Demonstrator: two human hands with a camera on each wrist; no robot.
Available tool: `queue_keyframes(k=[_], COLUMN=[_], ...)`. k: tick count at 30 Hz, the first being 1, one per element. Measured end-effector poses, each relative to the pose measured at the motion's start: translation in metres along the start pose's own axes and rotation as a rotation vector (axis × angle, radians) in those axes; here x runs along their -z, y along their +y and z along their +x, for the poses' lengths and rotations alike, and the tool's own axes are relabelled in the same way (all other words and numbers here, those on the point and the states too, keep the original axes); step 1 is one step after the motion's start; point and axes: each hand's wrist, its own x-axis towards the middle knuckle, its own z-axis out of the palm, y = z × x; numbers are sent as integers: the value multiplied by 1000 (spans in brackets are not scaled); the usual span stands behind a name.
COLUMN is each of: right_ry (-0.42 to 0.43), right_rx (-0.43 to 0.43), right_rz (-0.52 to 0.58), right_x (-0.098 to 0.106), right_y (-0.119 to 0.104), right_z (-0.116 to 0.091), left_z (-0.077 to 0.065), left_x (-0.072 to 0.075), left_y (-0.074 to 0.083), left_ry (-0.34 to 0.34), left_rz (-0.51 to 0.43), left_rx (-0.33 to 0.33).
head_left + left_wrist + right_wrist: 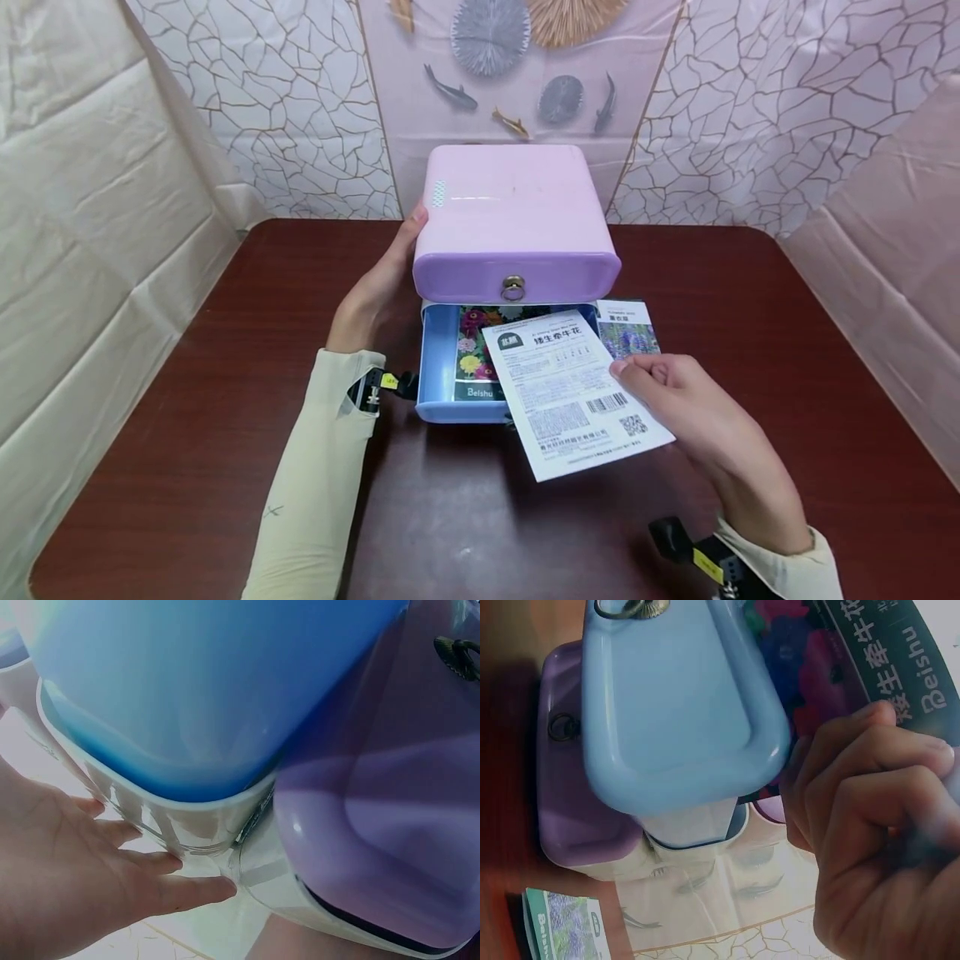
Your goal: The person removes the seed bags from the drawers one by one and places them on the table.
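Your right hand [693,408] pinched the packet [570,400] by its right edge, thumb on top, fingers curled below. White text side faced up, flowers down. Packet slanted over the blue drawer [457,412], near end jutting past the drawer front; couldn't tell if it touched what lay inside. Drawer was pulled out, with a second packet [472,350] in it, flowers up, partly covered by yours. Third packet [628,329] lay on the counter [187,400], just right of the drawer. Your left hand [378,283] rested unclenched along the cabinet's [517,196] left side, fingers spread. Top purple drawer [457,279] was closed. Patterned cloth [277,108] hung behind.
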Motion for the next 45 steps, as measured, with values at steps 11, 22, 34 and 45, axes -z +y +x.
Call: queue_keyframes(k=[11,22,34,45], right_ry=[-37,60,326,487], right_rx=[25,116,238,188], right_rz=[39,-27,-155,-77], right_x=[5,23,53,82], right_y=[19,53,82,88], right_z=[-23,-43,-52,-34], left_z=[-1,1,0,0], left_x=[4,-3,0,0], left_y=[0,-1,0,0], left_ry=[5,-24,-14,-3], left_rz=[20,-54,7,30], left_rx=[-14,59,17,5])
